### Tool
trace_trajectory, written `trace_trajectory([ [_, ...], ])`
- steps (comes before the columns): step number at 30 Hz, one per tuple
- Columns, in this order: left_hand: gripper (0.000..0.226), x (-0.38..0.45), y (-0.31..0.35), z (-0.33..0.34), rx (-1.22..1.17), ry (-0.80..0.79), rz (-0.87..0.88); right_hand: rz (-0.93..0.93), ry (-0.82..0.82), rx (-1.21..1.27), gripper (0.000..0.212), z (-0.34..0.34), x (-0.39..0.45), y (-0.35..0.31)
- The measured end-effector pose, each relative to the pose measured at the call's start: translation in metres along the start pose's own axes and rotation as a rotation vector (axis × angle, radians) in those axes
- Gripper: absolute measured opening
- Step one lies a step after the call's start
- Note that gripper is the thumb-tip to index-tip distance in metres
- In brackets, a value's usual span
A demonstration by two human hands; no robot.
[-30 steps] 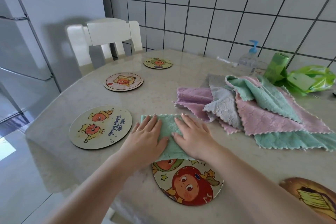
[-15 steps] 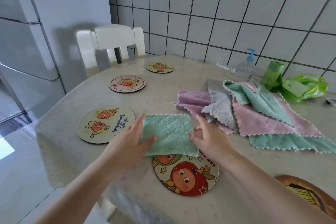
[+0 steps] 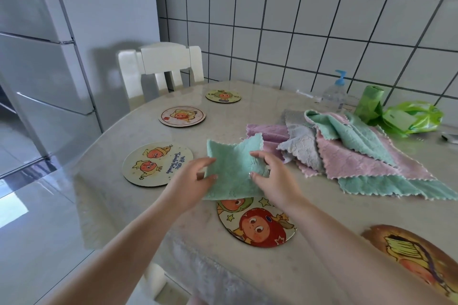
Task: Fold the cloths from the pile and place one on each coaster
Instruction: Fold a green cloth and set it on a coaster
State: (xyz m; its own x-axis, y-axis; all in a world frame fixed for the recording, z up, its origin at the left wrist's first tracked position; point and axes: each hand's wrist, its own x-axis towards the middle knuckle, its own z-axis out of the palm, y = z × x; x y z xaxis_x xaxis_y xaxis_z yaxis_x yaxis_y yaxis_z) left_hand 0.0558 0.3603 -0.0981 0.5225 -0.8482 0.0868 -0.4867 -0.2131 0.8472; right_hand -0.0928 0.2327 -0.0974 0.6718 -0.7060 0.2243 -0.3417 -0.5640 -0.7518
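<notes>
A folded green cloth [image 3: 233, 168] is lifted off the table, its far edge raised and sagging in the middle. My left hand [image 3: 193, 182] pinches its left edge and my right hand [image 3: 272, 176] grips its right side. Its near edge hangs over the top of a round coaster with a red cartoon face [image 3: 257, 225]. To the right lies the pile of cloths [image 3: 347, 153] in pink, grey, purple and green. Bare coasters lie to the left [image 3: 156, 163], further back [image 3: 182, 116] and at the far end [image 3: 223, 96]. Another coaster [image 3: 416, 255] shows at the bottom right.
The beige table [image 3: 119, 195] curves away on my left, with shiny floor beyond. A white chair [image 3: 161, 67] stands at its far end. A pump bottle [image 3: 334, 94], a green roll [image 3: 369, 104] and a green bag [image 3: 411, 117] stand by the tiled wall.
One second ago both palms pressed the green cloth flat on the table. Since then my hands have moved to its sides, gripped it and raised it.
</notes>
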Motion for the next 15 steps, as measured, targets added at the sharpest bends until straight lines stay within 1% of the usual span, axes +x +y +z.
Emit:
trace_trajectory([
  [3, 0.053, 0.006, 0.003, -0.006, -0.382, 0.034, -0.098, 0.013, 0.046, 0.108, 0.041, -0.006, 0.0, -0.012],
  [5, 0.052, 0.02, 0.001, -0.013, -0.627, -0.004, -0.19, 0.026, 0.057, 0.17, 0.038, -0.01, 0.008, -0.015],
  [6, 0.051, 0.03, 0.0, -0.016, -0.707, -0.021, -0.224, 0.027, 0.051, 0.199, 0.037, -0.011, 0.015, -0.013],
  [9, 0.043, 0.071, -0.003, -0.021, -0.817, -0.044, -0.274, 0.042, 0.018, 0.284, 0.034, -0.012, 0.046, -0.003],
  [13, 0.042, 0.147, -0.004, -0.03, -0.819, -0.023, -0.296, 0.064, -0.018, 0.334, 0.036, -0.015, 0.109, 0.012],
  [15, 0.042, 0.187, -0.004, -0.038, -0.812, -0.024, -0.31, 0.113, -0.04, 0.352, 0.037, -0.018, 0.144, 0.013],
])
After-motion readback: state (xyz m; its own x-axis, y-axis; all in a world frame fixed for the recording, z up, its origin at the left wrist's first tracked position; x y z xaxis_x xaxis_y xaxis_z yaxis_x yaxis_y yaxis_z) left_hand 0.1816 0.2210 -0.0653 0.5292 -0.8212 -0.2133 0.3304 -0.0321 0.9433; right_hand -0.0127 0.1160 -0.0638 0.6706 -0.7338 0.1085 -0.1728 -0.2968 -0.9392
